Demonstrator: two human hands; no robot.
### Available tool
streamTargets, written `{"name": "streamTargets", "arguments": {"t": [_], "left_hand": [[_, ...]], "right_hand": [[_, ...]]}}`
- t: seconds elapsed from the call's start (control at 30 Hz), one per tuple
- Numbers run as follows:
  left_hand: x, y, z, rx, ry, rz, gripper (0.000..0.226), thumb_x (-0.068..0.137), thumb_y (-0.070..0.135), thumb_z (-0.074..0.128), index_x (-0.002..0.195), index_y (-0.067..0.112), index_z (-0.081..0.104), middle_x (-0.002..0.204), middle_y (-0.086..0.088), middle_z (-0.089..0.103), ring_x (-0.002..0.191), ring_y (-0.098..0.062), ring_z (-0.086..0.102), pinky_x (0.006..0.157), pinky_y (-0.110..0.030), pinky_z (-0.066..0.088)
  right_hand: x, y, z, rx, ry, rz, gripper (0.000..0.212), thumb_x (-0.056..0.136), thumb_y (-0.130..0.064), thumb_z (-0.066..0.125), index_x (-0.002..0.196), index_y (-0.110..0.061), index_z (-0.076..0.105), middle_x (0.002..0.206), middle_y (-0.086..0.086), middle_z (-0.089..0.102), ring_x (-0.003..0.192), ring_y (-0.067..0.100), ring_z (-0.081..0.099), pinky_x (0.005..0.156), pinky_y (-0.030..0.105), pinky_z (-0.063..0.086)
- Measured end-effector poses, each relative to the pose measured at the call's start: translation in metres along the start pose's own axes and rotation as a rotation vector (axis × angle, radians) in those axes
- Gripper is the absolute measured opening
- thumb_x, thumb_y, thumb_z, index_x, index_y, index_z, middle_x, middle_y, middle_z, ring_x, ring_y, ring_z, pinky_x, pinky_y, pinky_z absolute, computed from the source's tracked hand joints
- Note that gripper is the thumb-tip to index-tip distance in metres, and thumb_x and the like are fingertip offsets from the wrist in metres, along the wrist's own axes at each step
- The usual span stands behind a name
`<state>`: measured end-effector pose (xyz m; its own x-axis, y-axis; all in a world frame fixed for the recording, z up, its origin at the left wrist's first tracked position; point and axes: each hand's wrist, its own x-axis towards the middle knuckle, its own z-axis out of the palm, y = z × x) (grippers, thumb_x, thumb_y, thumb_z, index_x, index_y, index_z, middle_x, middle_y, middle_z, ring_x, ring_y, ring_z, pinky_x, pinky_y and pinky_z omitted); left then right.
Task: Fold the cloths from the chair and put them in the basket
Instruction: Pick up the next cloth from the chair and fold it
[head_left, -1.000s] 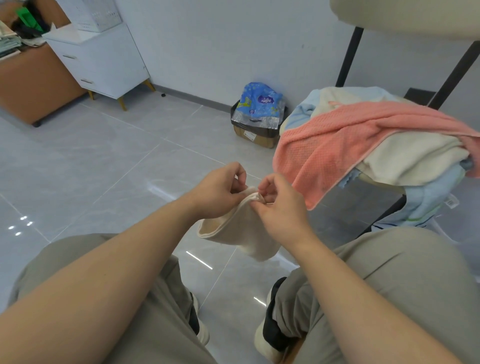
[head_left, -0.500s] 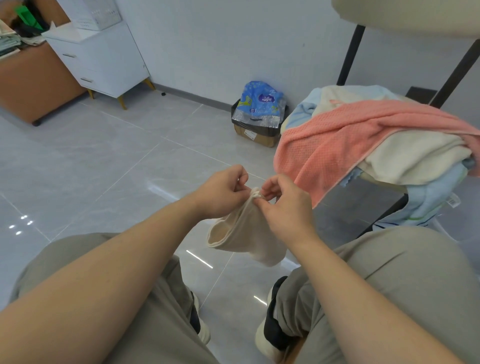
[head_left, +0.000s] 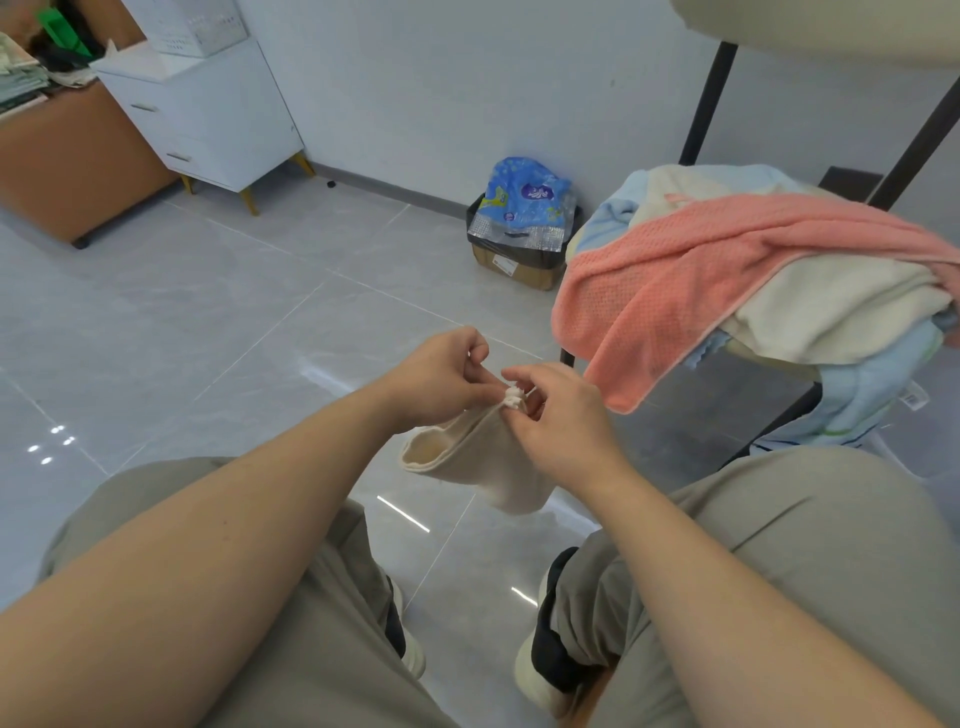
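A small cream cloth hangs doubled over between my knees, above the floor. My left hand and my right hand both pinch its upper corners together, fingertips nearly touching. To the right, a chair holds a heap of cloths: a pink towel draped on top, a cream one under it, and light blue ones hanging at the lower edge. No basket is in view.
A cardboard box with a black liner and a blue plastic pack stands by the wall. A white drawer cabinet and a brown desk stand at far left. A table's dark legs rise behind the chair. Grey tiled floor lies ahead.
The cloth's corners have been drawn together and bunched at my fingertips. My hands have shifted slightly, and the hanging fold has turned its open loop leftward.
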<state>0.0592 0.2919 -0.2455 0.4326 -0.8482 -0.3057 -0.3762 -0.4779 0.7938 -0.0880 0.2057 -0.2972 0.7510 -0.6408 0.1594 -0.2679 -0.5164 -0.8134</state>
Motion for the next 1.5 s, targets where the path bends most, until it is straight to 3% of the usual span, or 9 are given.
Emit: {"name": "streamTargets", "arguments": {"t": [0.2, 0.3, 0.53, 0.67, 0.93, 1.17, 1.27, 1.37, 1.5], "left_hand": [[0.001, -0.009, -0.011, 0.028, -0.115, -0.140, 0.041, 0.076, -0.020, 0.052, 0.102, 0.011, 0.058, 0.095, -0.008, 0.075, 0.087, -0.025, 0.067, 0.084, -0.044, 0.055], [0.001, -0.019, -0.014, 0.218, -0.138, -0.213, 0.049, 0.074, -0.016, 0.048, 0.106, 0.017, 0.064, 0.099, -0.003, 0.072, 0.088, -0.020, 0.066, 0.072, -0.034, 0.055], [-0.001, -0.041, -0.011, 0.467, -0.137, -0.247, 0.018, 0.088, 0.012, 0.055, 0.102, 0.014, 0.066, 0.092, -0.003, 0.068, 0.085, -0.023, 0.068, 0.071, -0.032, 0.057], [-0.002, -0.044, -0.021, 0.345, -0.199, -0.343, 0.020, 0.086, -0.003, 0.060, 0.101, 0.008, 0.069, 0.092, -0.015, 0.073, 0.071, -0.025, 0.076, 0.070, -0.038, 0.063], [-0.001, -0.031, -0.039, 0.153, -0.171, -0.284, 0.047, 0.087, -0.012, 0.052, 0.108, 0.022, 0.077, 0.093, -0.008, 0.077, 0.076, -0.026, 0.075, 0.063, -0.028, 0.059], [0.004, -0.027, -0.041, -0.054, -0.179, -0.300, 0.033, 0.086, -0.012, 0.054, 0.108, 0.001, 0.074, 0.105, -0.017, 0.073, 0.092, -0.033, 0.073, 0.088, -0.041, 0.059], [0.002, -0.023, -0.035, 0.220, -0.196, -0.210, 0.028, 0.082, 0.006, 0.069, 0.108, 0.014, 0.073, 0.101, -0.004, 0.073, 0.092, -0.022, 0.070, 0.082, -0.029, 0.057], [0.001, -0.027, -0.025, 0.635, -0.138, -0.093, 0.024, 0.076, 0.024, 0.078, 0.099, 0.021, 0.071, 0.088, 0.004, 0.068, 0.084, -0.018, 0.063, 0.074, -0.034, 0.053], [0.005, -0.033, -0.023, 0.735, -0.097, -0.049, 0.010, 0.090, 0.024, 0.067, 0.094, 0.016, 0.071, 0.080, 0.002, 0.063, 0.083, -0.021, 0.057, 0.071, -0.032, 0.045]], "right_hand": [[0.000, 0.001, -0.002, -0.047, -0.021, -0.001, 0.030, 0.084, -0.012, 0.073, 0.112, -0.022, 0.071, 0.102, -0.013, 0.057, 0.085, 0.000, 0.052, 0.074, -0.001, 0.035], [0.000, 0.001, -0.006, -0.038, -0.029, 0.012, 0.027, 0.083, -0.013, 0.074, 0.108, -0.023, 0.071, 0.100, -0.015, 0.056, 0.083, -0.002, 0.051, 0.075, 0.000, 0.036], [0.000, 0.000, -0.014, -0.037, -0.035, 0.017, 0.022, 0.084, -0.013, 0.074, 0.103, -0.024, 0.069, 0.097, -0.015, 0.053, 0.087, 0.002, 0.052, 0.076, 0.004, 0.037], [0.004, 0.009, -0.021, -0.102, -0.083, 0.047, 0.016, 0.083, -0.013, 0.074, 0.094, -0.022, 0.067, 0.090, -0.016, 0.051, 0.083, 0.005, 0.052, 0.073, 0.009, 0.037], [0.014, 0.022, -0.030, -0.145, -0.121, 0.227, 0.014, 0.084, -0.016, 0.071, 0.082, -0.027, 0.064, 0.077, -0.013, 0.060, 0.072, 0.010, 0.057, 0.063, 0.027, 0.045], [0.017, 0.028, -0.031, -0.053, -0.075, 0.309, 0.012, 0.084, -0.011, 0.068, 0.084, -0.023, 0.065, 0.087, -0.006, 0.066, 0.077, 0.012, 0.063, 0.062, 0.027, 0.050], [0.018, 0.032, -0.029, 0.061, -0.079, 0.403, 0.016, 0.083, -0.005, 0.063, 0.085, -0.021, 0.063, 0.086, 0.003, 0.070, 0.070, 0.021, 0.072, 0.062, 0.036, 0.059], [0.019, 0.032, -0.028, 0.160, -0.084, 0.444, 0.019, 0.083, -0.001, 0.061, 0.089, -0.019, 0.063, 0.083, 0.005, 0.072, 0.066, 0.019, 0.073, 0.069, 0.047, 0.062], [0.020, 0.030, -0.028, 0.237, -0.051, 0.471, 0.022, 0.081, 0.001, 0.060, 0.089, -0.020, 0.063, 0.073, 0.004, 0.074, 0.071, 0.021, 0.074, 0.074, 0.051, 0.061]]}}
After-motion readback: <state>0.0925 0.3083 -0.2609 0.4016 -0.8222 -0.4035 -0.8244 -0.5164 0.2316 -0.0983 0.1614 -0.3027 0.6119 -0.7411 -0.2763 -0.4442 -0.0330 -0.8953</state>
